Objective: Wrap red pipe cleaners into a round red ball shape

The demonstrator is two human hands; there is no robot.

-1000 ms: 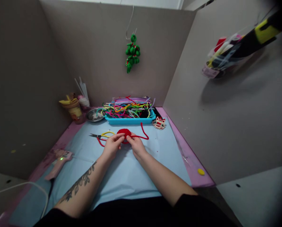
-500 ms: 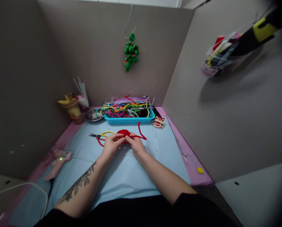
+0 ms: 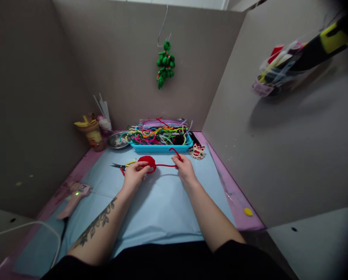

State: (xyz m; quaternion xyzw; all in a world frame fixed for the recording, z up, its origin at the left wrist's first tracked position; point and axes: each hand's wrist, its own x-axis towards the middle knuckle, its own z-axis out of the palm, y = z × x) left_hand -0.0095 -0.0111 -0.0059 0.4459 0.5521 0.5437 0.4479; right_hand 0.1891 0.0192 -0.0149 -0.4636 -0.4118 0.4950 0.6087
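My left hand (image 3: 136, 173) is closed on a rounded red piece made of wound pipe cleaner (image 3: 146, 160), its thumb and fingers pinching the near edge. From that piece a red pipe cleaner strand (image 3: 165, 165) runs straight to the right. My right hand (image 3: 184, 168) pinches this strand, and its free end sticks up and left above the fingers. Scissors (image 3: 118, 166) with yellow and red handles lie just left of the red piece, partly hidden behind my left hand.
Behind the hands stands a blue tray (image 3: 162, 148) of colourful pipe cleaners. Beside it are a metal bowl (image 3: 118, 141) and a cream-and-red crafted face (image 3: 197, 151). A pink glue gun (image 3: 74, 199) lies left. A green ornament (image 3: 166, 65) hangs on the back wall.
My right hand has moved right, away from the red piece, drawing the strand out straight. My left hand has shifted slightly left with the piece. The view has turned a little.
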